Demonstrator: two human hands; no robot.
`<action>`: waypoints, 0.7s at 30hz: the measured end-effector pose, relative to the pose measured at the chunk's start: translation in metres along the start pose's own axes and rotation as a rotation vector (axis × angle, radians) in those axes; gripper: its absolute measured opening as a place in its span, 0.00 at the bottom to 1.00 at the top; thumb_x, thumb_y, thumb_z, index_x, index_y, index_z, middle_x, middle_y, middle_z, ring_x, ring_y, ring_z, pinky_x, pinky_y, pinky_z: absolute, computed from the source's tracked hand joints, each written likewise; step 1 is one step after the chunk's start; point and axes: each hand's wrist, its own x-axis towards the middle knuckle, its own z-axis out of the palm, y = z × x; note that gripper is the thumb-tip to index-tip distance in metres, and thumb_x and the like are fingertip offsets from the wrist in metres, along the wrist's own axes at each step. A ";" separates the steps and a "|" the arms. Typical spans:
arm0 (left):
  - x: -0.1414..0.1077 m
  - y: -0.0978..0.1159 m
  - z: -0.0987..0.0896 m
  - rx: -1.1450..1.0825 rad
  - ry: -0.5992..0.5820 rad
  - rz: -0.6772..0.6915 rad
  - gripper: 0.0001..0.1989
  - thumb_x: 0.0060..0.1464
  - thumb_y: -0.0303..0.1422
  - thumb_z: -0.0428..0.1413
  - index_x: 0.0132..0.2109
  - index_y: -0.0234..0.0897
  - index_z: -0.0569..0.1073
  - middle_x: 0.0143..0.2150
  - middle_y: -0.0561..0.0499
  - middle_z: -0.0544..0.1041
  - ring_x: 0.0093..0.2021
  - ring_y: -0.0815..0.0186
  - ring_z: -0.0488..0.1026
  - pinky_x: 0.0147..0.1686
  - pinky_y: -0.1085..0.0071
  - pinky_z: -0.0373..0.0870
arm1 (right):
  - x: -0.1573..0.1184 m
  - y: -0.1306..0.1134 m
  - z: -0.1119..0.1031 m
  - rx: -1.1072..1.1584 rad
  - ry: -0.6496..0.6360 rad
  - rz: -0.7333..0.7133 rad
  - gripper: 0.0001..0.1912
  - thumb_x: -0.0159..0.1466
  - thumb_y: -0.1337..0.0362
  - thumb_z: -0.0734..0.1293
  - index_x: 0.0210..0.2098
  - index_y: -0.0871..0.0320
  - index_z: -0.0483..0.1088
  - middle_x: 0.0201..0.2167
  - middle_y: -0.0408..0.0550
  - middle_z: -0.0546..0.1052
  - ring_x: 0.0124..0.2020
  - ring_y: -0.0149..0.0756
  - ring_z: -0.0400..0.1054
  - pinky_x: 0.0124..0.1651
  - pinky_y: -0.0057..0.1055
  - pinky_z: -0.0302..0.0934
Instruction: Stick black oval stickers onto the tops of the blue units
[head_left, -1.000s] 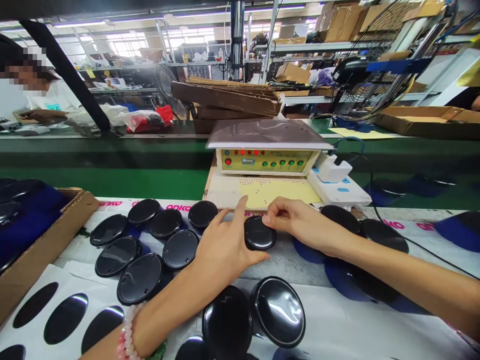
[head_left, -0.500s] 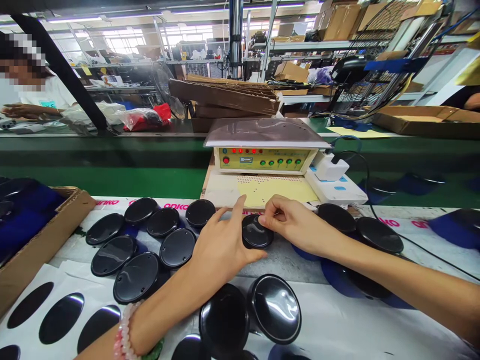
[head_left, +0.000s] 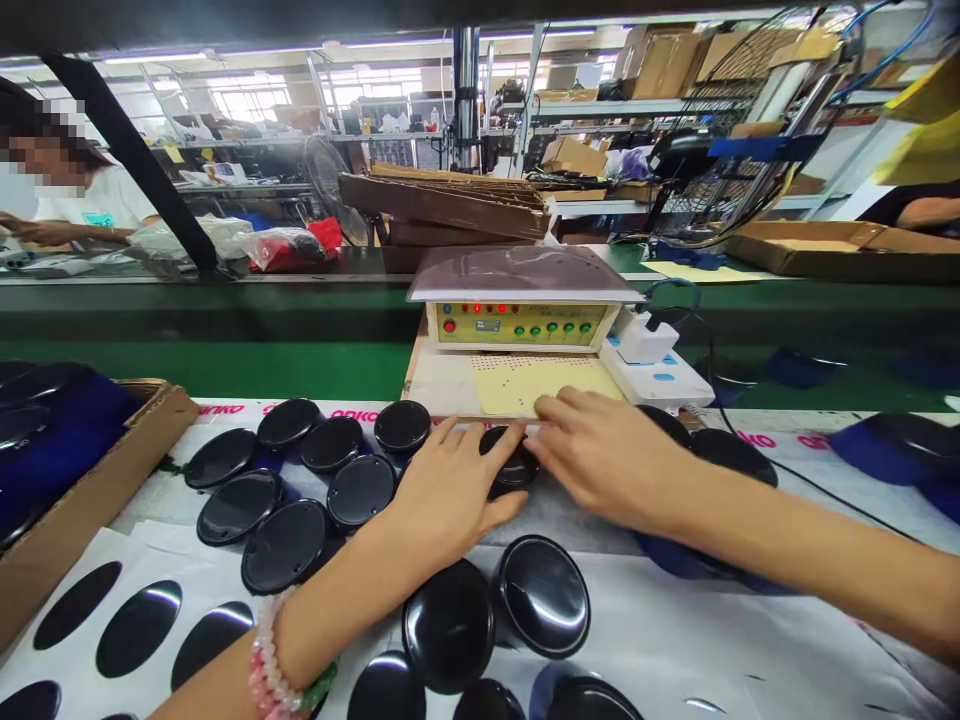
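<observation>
A round black piece (head_left: 513, 468) stands near the middle, between my two hands and partly covered by their fingers. My left hand (head_left: 450, 490) rests against its left side, fingers spread around it, thumb toward me. From the right, my right hand (head_left: 592, 450) touches its edge with bent fingertips; whether they pinch something small is hidden. Several similar black discs on dark blue bodies, such as one disc (head_left: 361, 490), stand to the left. Larger glossy black discs (head_left: 544, 595) lie nearer to me.
Behind my hands is a control box (head_left: 517, 328) with lit red lights, and a white power strip (head_left: 660, 375). A cardboard box (head_left: 97, 480) of blue-black parts is at left. Flat black ovals (head_left: 139, 628) lie on white sheets. A person (head_left: 90, 195) sits back left.
My left fingers have closed in over the black piece's top edge. My right hand has turned, its fingers now lower and flatter against the piece. The view has shifted slightly.
</observation>
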 end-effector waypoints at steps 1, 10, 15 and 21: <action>-0.001 0.000 -0.001 0.021 -0.009 0.019 0.31 0.57 0.44 0.51 0.64 0.39 0.55 0.54 0.39 0.69 0.57 0.51 0.65 0.57 0.53 0.58 | -0.005 0.008 -0.006 -0.020 0.018 0.044 0.16 0.66 0.66 0.55 0.34 0.64 0.72 0.34 0.58 0.72 0.37 0.46 0.64 0.39 0.40 0.57; -0.003 -0.001 -0.014 -0.076 -0.065 0.176 0.24 0.62 0.34 0.46 0.64 0.48 0.54 0.63 0.41 0.58 0.58 0.54 0.64 0.52 0.58 0.65 | -0.074 0.000 0.004 -0.071 -0.025 0.327 0.27 0.65 0.51 0.57 0.52 0.67 0.66 0.46 0.62 0.71 0.40 0.50 0.68 0.40 0.43 0.61; -0.003 0.001 -0.039 -0.042 -0.171 0.157 0.25 0.56 0.30 0.54 0.60 0.45 0.62 0.58 0.44 0.66 0.56 0.54 0.66 0.54 0.56 0.63 | -0.072 -0.019 0.024 -0.144 0.032 0.358 0.27 0.65 0.57 0.59 0.59 0.68 0.58 0.52 0.64 0.68 0.39 0.47 0.69 0.38 0.41 0.64; 0.021 0.032 -0.036 -0.093 -0.110 0.162 0.30 0.54 0.37 0.57 0.61 0.33 0.60 0.62 0.33 0.60 0.62 0.48 0.58 0.58 0.50 0.56 | -0.089 -0.021 0.018 -0.168 0.078 0.370 0.29 0.63 0.55 0.62 0.59 0.65 0.58 0.52 0.62 0.68 0.41 0.49 0.69 0.40 0.43 0.64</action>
